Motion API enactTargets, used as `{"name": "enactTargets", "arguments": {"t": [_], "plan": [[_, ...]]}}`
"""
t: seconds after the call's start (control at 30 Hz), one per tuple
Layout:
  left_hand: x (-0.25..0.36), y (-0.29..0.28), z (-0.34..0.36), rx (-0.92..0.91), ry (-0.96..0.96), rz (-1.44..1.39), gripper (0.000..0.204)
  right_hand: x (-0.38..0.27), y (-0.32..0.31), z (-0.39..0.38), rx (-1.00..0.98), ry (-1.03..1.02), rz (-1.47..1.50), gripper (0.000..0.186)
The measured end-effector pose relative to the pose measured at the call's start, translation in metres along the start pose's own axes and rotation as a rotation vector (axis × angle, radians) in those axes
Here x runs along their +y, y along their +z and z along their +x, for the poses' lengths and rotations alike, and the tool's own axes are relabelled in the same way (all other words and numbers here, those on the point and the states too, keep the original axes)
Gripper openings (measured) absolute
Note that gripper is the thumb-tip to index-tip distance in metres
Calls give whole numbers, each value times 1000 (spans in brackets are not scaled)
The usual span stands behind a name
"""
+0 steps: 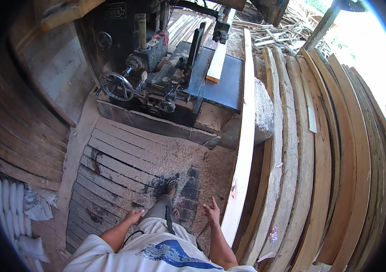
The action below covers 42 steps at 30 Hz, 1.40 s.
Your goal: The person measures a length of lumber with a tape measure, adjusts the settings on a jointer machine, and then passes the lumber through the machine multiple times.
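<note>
Right hand (211, 213) empty, fingers spread; left hand's (135, 216) grip unclear; one squared timber (216, 65) on the bandsaw's (156, 56) tabletop (227, 93) looks already sawn, rough planks (322, 172) alongside seemingly left to cut

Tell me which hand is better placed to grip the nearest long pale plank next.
Probably your right hand: it's on the plank's side and nearer it, while your left hand sits farther left.

Black machine (122, 28) cut off above, shirt (111, 259) below.
</note>
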<state>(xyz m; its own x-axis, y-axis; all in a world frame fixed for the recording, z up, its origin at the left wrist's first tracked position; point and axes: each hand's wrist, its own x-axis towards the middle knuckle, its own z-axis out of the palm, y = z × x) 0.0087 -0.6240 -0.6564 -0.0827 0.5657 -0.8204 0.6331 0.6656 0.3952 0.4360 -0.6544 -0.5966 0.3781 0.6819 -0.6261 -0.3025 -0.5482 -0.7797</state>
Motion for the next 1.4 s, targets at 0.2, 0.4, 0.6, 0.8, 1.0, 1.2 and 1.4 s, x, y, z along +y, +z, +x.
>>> {"name": "enactTargets", "arguments": {"t": [0.2,0.4,0.6,0.8,1.0,1.2,1.4], "plan": [[-73,-3,-25,32,-85,-93,58,22,17,-13,-25,59,-44,79],[-74,-10,-71,136,-116,-288,57,17,49,-4,-133,-4,-46,78],[-106,0,-95,139,-126,-328,54,-7,64,33,-146,-105,-85,77],[-153,-5,-122,108,-214,-342,53,-65,48,107,-81,-390,-166,73],[-217,-21,-181,215,-287,-458,59,-166,53,137,428,-691,-536,62],[-313,2,-227,167,-394,-467,60,-180,79,92,540,-608,-750,72],[-416,31,-239,108,-285,-475,64,-32,53,32,200,-411,-608,88]]}}
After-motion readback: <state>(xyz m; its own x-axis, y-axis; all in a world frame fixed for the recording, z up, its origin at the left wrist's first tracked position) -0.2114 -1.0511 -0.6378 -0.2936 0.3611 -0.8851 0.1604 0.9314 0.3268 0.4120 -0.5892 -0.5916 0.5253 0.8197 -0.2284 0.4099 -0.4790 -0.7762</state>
